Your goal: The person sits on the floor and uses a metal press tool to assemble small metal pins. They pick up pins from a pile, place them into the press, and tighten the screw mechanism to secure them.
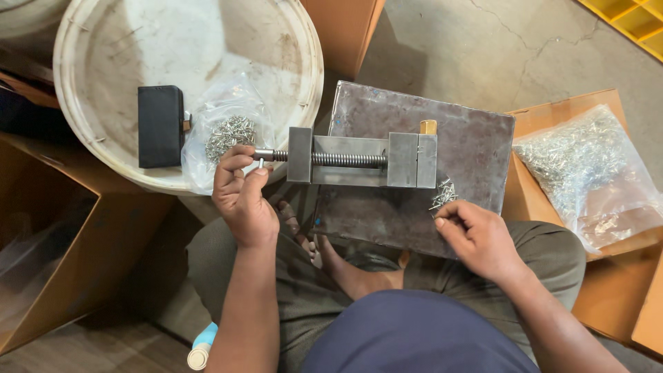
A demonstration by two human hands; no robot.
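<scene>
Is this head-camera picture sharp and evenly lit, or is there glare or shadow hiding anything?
Head view: mostly sharp, with soft, even light; the vise and both hands, left hand and right hand, show clearly. Mild shine on the plastic bag of small metal parts at the right. The open cardboard box at lower left is dark inside, so its contents cannot be told. Edges bend slightly, as with a wide lens.

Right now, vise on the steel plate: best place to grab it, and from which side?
Grip the vise across its long flat side walls, coming straight down from above. The body is a low rectangular block lying flat on the steel plate, top clear. Avoid the screw end, where the left hand sits, and the small metal pieces by the right hand.
</scene>
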